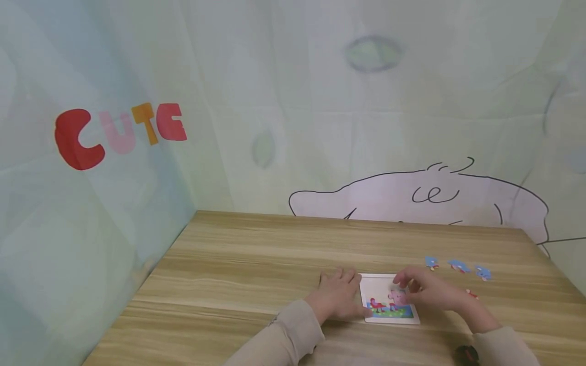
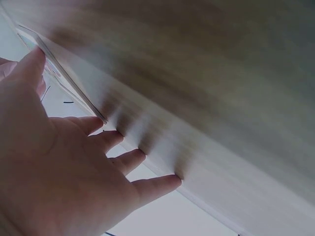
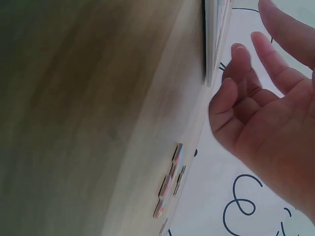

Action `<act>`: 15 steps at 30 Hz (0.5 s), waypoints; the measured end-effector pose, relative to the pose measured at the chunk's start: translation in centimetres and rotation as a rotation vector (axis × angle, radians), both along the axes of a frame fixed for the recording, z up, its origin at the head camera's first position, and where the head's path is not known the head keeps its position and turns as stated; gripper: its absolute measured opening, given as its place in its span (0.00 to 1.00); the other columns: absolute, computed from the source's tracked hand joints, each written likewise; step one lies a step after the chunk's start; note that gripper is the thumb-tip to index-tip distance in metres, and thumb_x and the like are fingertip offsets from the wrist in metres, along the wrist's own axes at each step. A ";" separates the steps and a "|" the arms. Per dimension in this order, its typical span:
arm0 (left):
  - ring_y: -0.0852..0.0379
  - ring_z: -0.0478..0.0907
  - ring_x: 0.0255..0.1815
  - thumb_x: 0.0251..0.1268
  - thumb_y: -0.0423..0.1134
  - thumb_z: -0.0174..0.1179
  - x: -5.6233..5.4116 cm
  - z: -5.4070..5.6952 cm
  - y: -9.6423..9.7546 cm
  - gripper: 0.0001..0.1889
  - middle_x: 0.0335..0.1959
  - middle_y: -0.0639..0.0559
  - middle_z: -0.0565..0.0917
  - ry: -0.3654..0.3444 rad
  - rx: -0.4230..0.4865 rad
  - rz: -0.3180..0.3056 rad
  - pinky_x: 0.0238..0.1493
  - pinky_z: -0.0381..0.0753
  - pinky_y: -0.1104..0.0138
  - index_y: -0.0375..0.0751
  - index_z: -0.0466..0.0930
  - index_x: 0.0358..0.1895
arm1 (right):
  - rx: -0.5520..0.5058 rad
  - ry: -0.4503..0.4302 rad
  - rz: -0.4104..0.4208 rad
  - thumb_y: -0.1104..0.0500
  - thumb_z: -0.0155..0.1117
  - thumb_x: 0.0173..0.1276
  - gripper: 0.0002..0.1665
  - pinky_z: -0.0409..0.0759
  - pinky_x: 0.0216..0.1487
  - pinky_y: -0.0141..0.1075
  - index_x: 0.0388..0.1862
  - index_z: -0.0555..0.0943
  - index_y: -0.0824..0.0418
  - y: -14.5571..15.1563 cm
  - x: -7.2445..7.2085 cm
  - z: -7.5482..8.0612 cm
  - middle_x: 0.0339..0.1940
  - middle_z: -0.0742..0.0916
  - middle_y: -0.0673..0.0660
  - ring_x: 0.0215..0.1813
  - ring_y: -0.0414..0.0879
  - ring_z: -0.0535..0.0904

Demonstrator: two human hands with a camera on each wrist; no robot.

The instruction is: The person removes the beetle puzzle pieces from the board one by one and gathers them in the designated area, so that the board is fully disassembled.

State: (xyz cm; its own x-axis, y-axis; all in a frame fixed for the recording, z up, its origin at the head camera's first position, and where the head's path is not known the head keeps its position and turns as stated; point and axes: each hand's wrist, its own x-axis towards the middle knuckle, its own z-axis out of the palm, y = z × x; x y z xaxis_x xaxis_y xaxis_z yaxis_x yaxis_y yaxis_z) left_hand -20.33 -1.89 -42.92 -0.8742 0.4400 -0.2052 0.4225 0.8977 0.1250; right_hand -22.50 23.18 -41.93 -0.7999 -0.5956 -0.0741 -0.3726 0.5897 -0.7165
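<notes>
A jigsaw puzzle board [image 1: 377,284] with a white frame lies flat on the table, partly filled. Fitted pieces [image 1: 389,311] along its lower part show green ground and red shapes, with a pink figure above them at the right. My left hand [image 1: 336,297] rests at the board's left side. Its thumb touches the frame's lower left, and its spread fingertips [image 2: 142,151] press the table. Over the board's right edge hovers my right hand [image 1: 428,291]. In the right wrist view its thumb and index finger stand apart, the other fingers bend loosely, and no piece shows between them.
Several loose puzzle pieces, blue ones [image 1: 459,266] and a small red one [image 1: 472,294], lie on the wooden table [image 1: 238,264] right of the board. A dark object [image 1: 467,355] sits near the right forearm. Printed fabric walls [image 1: 293,101] border the table behind and left.
</notes>
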 end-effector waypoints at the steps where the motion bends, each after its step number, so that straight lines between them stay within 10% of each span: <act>1: 0.46 0.52 0.77 0.57 0.74 0.50 0.0 0.0 0.0 0.46 0.76 0.55 0.57 0.000 -0.001 0.000 0.68 0.55 0.39 0.51 0.57 0.75 | 0.001 0.003 0.005 0.59 0.68 0.62 0.19 0.76 0.41 0.37 0.50 0.76 0.63 0.0 0.0 0.0 0.44 0.80 0.56 0.43 0.48 0.75; 15: 0.46 0.52 0.77 0.58 0.73 0.51 0.2 0.2 0.0 0.46 0.76 0.55 0.57 0.004 0.009 -0.002 0.68 0.56 0.39 0.50 0.58 0.75 | 0.043 0.004 0.040 0.57 0.70 0.59 0.19 0.72 0.38 0.32 0.48 0.78 0.60 -0.4 0.0 -0.2 0.39 0.79 0.52 0.38 0.43 0.72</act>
